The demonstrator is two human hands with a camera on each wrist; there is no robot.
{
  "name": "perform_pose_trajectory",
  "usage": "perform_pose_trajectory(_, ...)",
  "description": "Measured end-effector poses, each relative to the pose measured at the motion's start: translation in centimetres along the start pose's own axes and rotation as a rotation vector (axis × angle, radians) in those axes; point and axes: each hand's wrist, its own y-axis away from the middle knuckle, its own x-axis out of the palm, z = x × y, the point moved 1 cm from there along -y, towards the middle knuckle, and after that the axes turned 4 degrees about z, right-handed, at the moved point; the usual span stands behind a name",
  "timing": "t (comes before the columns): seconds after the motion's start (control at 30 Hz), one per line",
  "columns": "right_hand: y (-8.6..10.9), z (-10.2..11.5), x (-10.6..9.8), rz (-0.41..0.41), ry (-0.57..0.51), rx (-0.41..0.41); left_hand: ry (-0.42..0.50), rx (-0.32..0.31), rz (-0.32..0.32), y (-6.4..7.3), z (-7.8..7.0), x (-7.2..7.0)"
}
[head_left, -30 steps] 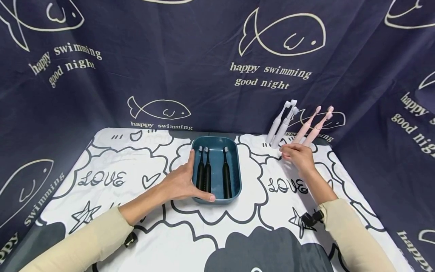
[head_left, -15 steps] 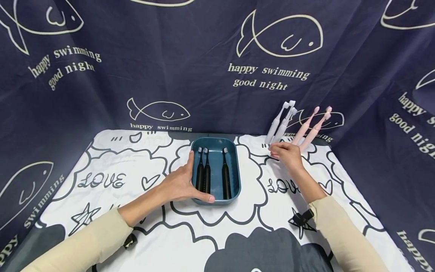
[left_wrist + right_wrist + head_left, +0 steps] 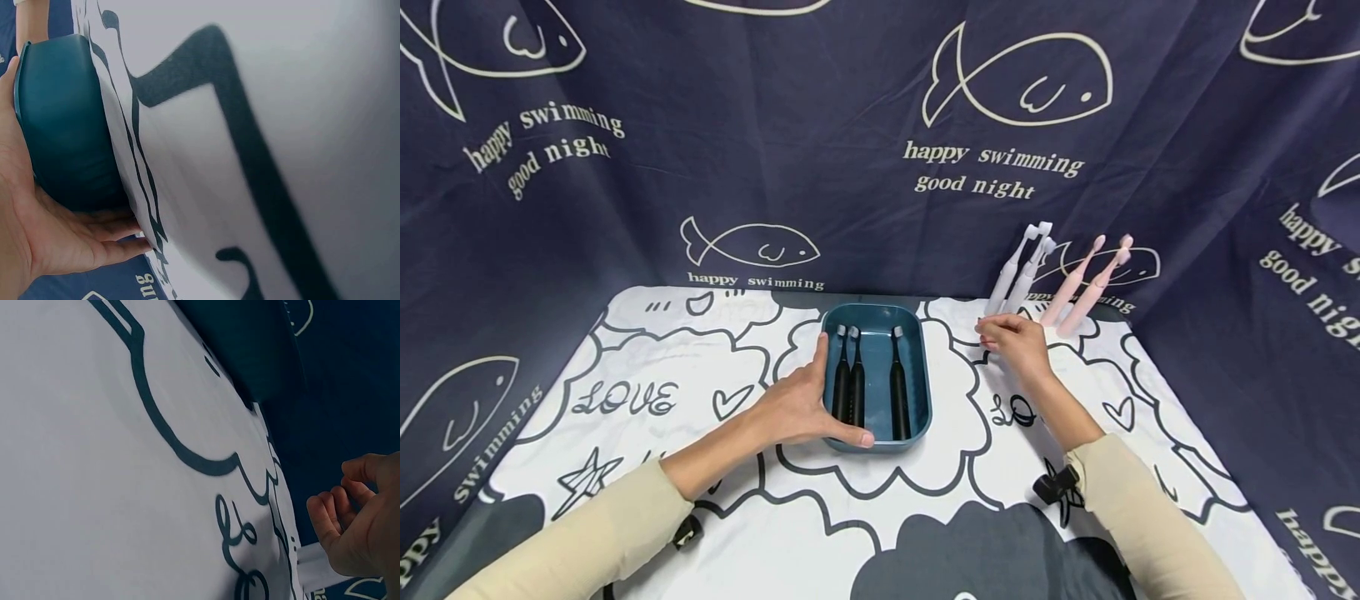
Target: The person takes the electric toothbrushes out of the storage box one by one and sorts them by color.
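Note:
A blue-green tray (image 3: pixel 865 450) with rounded corners holds three black electric toothbrushes (image 3: pixel 900 392), two side by side at the left and one at the right. My left hand (image 3: pixel 793 408) rests against the tray's front-left corner, thumb along the front and straight fingers along the left wall; the left wrist view shows the fingers low against that wall. My right hand (image 3: pixel 1018 340) hovers right of the tray, fingers loosely curled, with nothing visible in them. Just behind it stand three pale lavender electric toothbrushes (image 3: pixel 1004 283). Three pink electric toothbrushes (image 3: pixel 1082 304) stand to their right.
A white cloth (image 3: pixel 670 467) with black line drawings and grey patches covers the table. Dark blue fabric (image 3: pixel 857 133) printed with fish hangs behind and at both sides, close to the standing toothbrushes.
My right hand has moved left, away from in front of the pink toothbrushes, past the lavender ones toward the tray. My left hand and the tray have stayed in place.

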Motion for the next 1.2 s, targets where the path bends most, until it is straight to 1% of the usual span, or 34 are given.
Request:
perform_pose_trajectory(0.13,0.4,0.0,0.9,0.008,-0.009,-0.017,0.001,0.002,-0.005,0.0,0.0,0.0)
perform_pose_trajectory(0.47,1.2,0.1,3.1,0.067,-0.007,-0.006,-0.004,0.001,-0.012,-0.1,0.1,0.1)
perform_pose_trajectory(0.73,1.6,0.3,4.6,0.118,-0.048,-0.014,-0.002,0.003,-0.014,-0.1,0.0,0.1)
perform_pose_trajectory(1.0,2.1,0.8,6.2,0.146,-0.029,-0.022,0.008,0.018,-0.024,0.0,0.0,0.1)
perform_pose_trajectory(1.2,2.5,1.2,7.0,0.161,-0.056,-0.028,0.022,0.027,-0.030,-0.1,0.0,0.1)
